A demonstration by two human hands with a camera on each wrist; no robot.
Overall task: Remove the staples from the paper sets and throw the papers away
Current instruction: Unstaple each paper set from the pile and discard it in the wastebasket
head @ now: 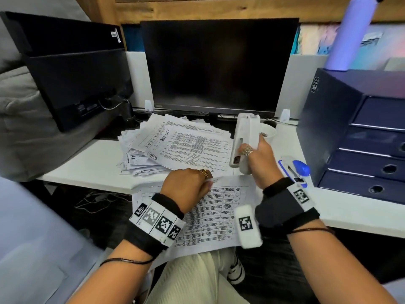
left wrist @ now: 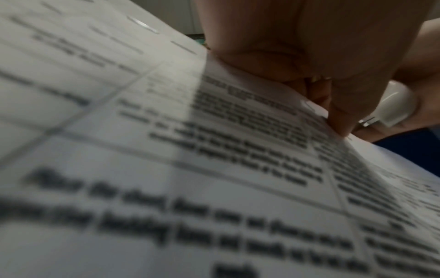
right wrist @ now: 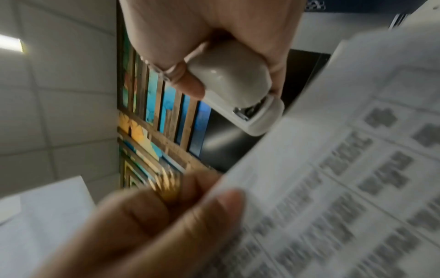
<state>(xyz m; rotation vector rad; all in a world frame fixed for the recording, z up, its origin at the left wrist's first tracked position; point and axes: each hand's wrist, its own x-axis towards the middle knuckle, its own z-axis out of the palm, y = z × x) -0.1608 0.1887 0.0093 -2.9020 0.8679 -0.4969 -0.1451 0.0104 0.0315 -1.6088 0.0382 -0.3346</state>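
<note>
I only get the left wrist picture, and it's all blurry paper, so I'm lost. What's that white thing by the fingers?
Observer: A white staple tool. The right hand grips it, standing upright above the desk.
Operator: Are there more papers?
Observer: Yes, a messy pile of papers lies in front of a dark monitor.
Operator: Where does my paper go?
Observer: The paper set in the left hand hangs off the desk edge over the person's lap.
</note>
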